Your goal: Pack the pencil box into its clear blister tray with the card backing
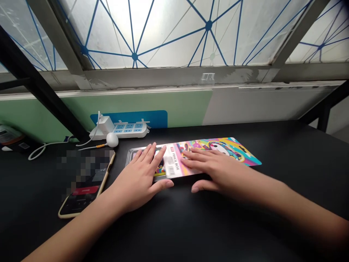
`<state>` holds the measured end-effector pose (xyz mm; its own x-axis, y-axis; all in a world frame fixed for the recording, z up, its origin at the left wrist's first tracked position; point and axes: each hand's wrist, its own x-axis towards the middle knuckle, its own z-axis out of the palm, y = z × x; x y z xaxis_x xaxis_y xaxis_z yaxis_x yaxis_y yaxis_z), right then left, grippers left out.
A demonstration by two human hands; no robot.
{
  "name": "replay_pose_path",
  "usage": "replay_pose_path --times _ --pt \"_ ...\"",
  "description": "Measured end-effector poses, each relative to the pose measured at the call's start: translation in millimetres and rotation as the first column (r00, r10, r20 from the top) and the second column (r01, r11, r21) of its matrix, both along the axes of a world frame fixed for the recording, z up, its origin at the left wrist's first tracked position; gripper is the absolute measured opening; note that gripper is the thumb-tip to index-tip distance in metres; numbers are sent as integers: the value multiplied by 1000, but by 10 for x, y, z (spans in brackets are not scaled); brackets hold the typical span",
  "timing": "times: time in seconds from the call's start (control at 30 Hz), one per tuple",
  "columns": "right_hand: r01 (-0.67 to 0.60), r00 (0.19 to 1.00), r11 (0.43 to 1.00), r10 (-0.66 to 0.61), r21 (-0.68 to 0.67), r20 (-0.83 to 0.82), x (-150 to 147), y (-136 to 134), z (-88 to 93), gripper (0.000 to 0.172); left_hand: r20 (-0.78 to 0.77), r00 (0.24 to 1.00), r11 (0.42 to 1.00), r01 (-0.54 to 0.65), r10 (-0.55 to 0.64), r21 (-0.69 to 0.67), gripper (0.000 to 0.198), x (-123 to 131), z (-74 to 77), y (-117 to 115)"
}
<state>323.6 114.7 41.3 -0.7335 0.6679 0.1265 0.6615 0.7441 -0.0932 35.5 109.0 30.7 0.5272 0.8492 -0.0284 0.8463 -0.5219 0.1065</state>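
A colourful packaged pencil box [171,163] lies flat on the black table [174,225], its card printed "PENCIL BOX" and its far right end showing a cartoon picture. Over its left end, where clear plastic shows, rests my left hand [144,173], fingers spread and thumb pointing right. My right hand [215,165] lies across the middle of the printed card with its fingers stretched out to the left. Both palms face down, and neither hand grips anything. Parts of the package are hidden beneath the fingers.
Left of my left forearm lies a phone [85,191] in a pale case. Behind it are a white power strip [131,129], a plugged-in adapter [105,124] and a round white object [112,139] on a cable. A dark container [12,140] stands far left. Black frame bars [43,87] slant down at the left.
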Motion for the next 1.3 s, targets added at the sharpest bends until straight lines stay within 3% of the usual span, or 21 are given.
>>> replay_pose_path --times 0.1,0.2,0.4,0.53,0.87,1.1,1.2,1.3 --pt "54 998 998 -54 -21 -18 354 68 85 54 -27 1000 1000 3 -3 1 90 27 13 -1" --pt "112 993 991 -110 72 -44 493 106 44 51 -49 999 1000 1 0 20 90 20 11 18" --pt "73 997 986 -67 146 -48 172 109 -203 75 -35 999 997 -31 34 69 87 -114 -19 126" --pt "73 996 988 -66 135 -52 172 176 -243 50 -27 998 998 -55 56 29 85 -205 28 177" --pt "128 990 989 -123 75 -61 465 227 -86 47 15 989 987 -142 144 -72 77 -402 128 255" --pt "285 941 932 -229 222 -249 607 238 181 42 56 991 992 -121 123 -45 70 -398 95 299" --pt "217 948 903 -104 371 -300 341 -15 252 39 57 990 991 -131 131 5 65 -324 72 293" --pt "7 962 872 127 489 -241 -140 -479 203 34 56 989 989 -138 135 58 61 -237 41 272"
